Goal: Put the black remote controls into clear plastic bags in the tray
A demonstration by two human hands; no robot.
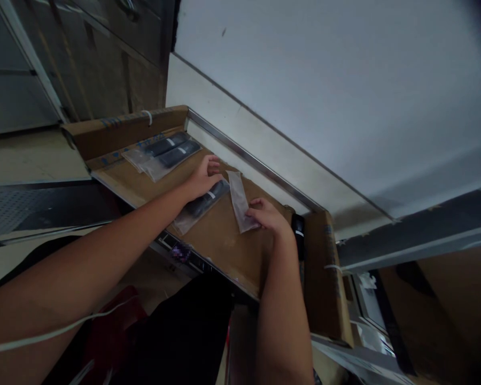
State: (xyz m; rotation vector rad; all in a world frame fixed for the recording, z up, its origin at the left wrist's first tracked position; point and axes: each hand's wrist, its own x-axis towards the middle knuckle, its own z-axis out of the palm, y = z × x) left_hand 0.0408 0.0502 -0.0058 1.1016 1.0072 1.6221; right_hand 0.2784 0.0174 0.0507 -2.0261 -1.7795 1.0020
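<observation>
My left hand (206,175) rests with curled fingers on a black remote-like bar (208,198) that lies inside a clear plastic bag on a flat cardboard sheet (224,243). My right hand (266,215) pinches the near end of an empty clear plastic bag (238,199), which lies flat beside the bagged bar. Another black bar (299,235) lies unbagged just right of my right wrist.
Two more bagged black bars (172,149) lie at the far left of the cardboard. Cardboard flaps (120,131) stand up at the left and right ends. A metal rail (252,158) and a pale wall run behind. A white cord (44,334) crosses my left arm.
</observation>
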